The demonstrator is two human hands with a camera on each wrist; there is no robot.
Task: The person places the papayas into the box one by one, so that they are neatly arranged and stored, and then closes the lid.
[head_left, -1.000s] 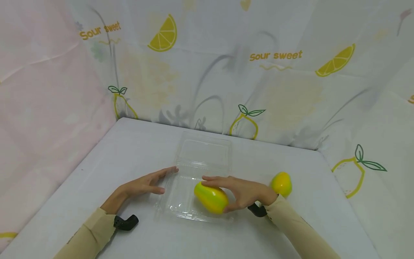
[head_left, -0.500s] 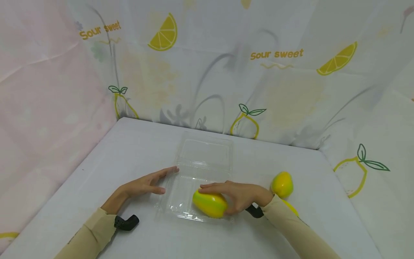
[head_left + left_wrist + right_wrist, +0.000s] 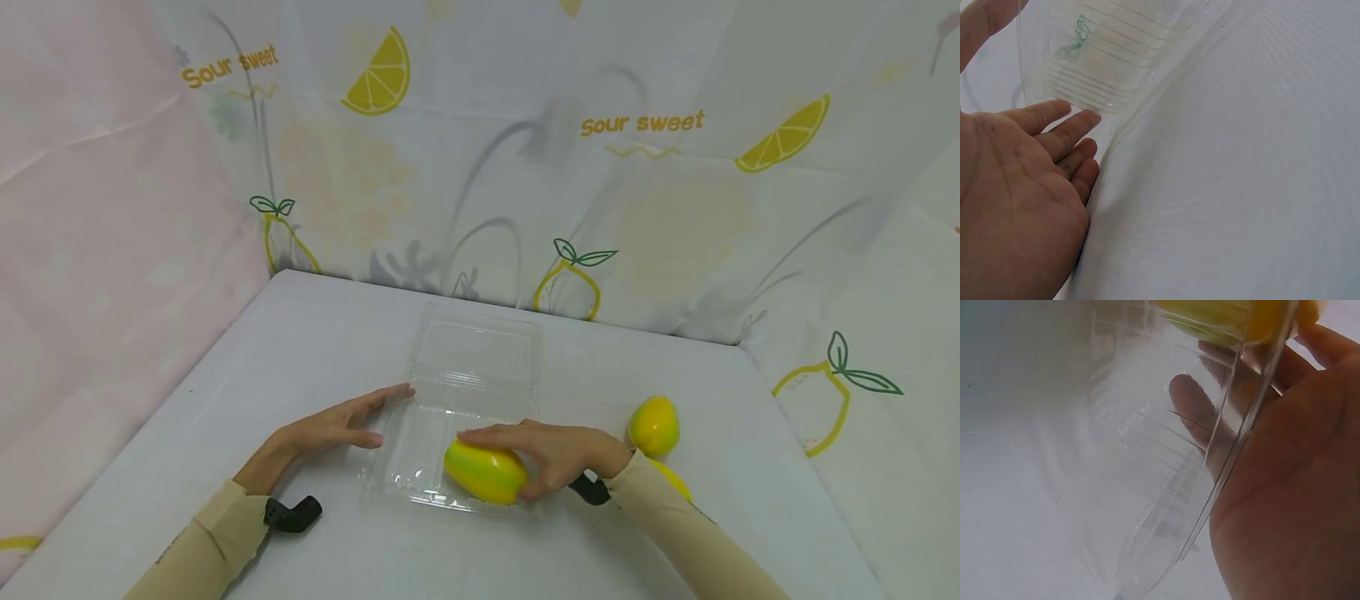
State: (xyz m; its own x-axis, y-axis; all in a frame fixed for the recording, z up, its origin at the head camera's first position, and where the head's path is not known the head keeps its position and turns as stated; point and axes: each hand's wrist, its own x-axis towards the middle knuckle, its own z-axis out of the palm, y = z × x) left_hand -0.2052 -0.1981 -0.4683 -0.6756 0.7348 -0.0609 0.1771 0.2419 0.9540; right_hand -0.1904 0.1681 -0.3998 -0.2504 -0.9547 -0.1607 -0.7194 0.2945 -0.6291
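A clear plastic clamshell box (image 3: 408,446) lies with its lid (image 3: 476,346) folded back toward the far side. My right hand (image 3: 558,452) grips a glossy yellow-green mango (image 3: 483,475) in the right part of the box's base. The right wrist view shows that mango (image 3: 1216,319) and several fingers through the transparent wall. At the left side of the box, my left hand (image 3: 330,429) rests with fingers extended and thumb apart. In the left wrist view its fingertips (image 3: 1088,119) lie right at the box's edge, palm facing it.
A second mango (image 3: 654,425) sits on the white table (image 3: 300,333) beyond the right wrist. Another yellow piece (image 3: 672,479) shows partly from behind the right sleeve. A lemon-print cloth (image 3: 480,167) hangs behind the table, and a pinkish cloth (image 3: 97,208) hangs on the left.
My right hand has lowered the mango slightly toward the box's near edge and turned it to lie flatter. The yellow piece behind the sleeve has come into view. The left hand has stayed put.
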